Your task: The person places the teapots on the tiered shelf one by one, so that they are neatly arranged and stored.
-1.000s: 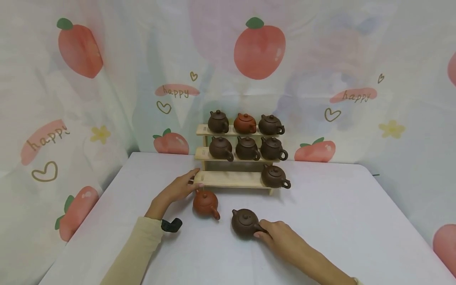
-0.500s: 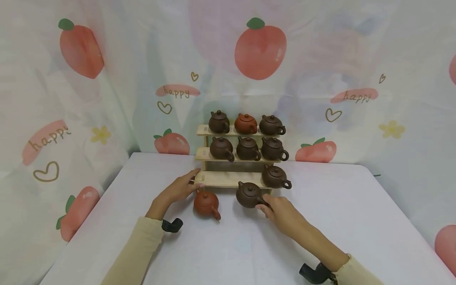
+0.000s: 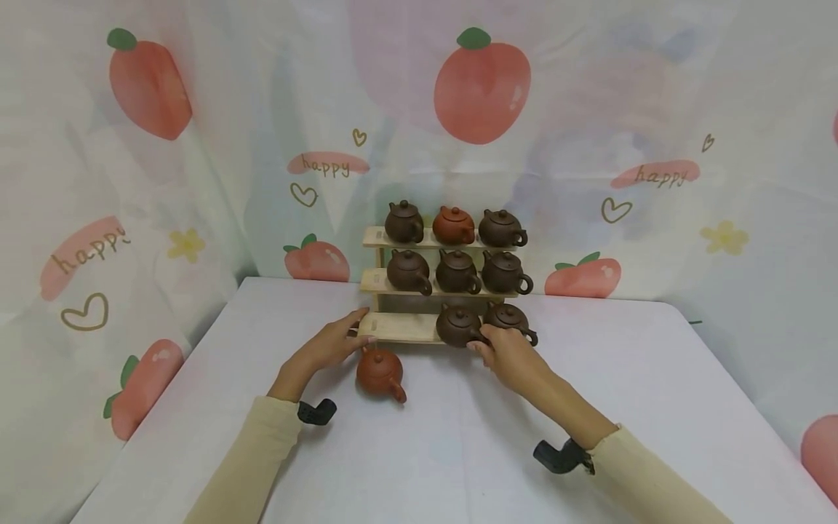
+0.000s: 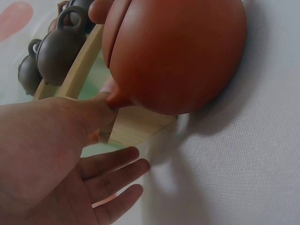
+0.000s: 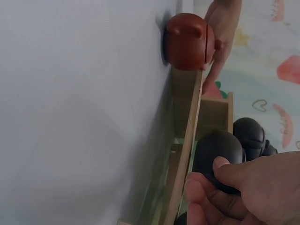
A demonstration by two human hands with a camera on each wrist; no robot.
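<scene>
In the head view my right hand (image 3: 513, 356) pinches the handle of a dark brown teapot (image 3: 457, 325) at the middle of the bottom tier of a wooden stepped shelf (image 3: 402, 327). My left hand (image 3: 330, 346) holds the left end of that tier, thumb at the front edge and a finger at the back; in the left wrist view its other fingers (image 4: 115, 183) stretch out loosely. A reddish-brown teapot (image 3: 380, 375) stands on the table in front of the shelf, near my left thumb. Another dark teapot (image 3: 507, 320) sits at the tier's right end, partly behind my right hand.
Three teapots stand on the middle tier, among them a dark one (image 3: 409, 271). The top tier bears two dark teapots and a reddish one (image 3: 453, 225). White cloth covers the table (image 3: 419, 458), and a fruit-patterned curtain (image 3: 563, 94) hangs behind.
My right hand has carried the dark teapot from the front of the table up and away, onto the bottom tier beside the right-end teapot. The left hand has stayed in place.
</scene>
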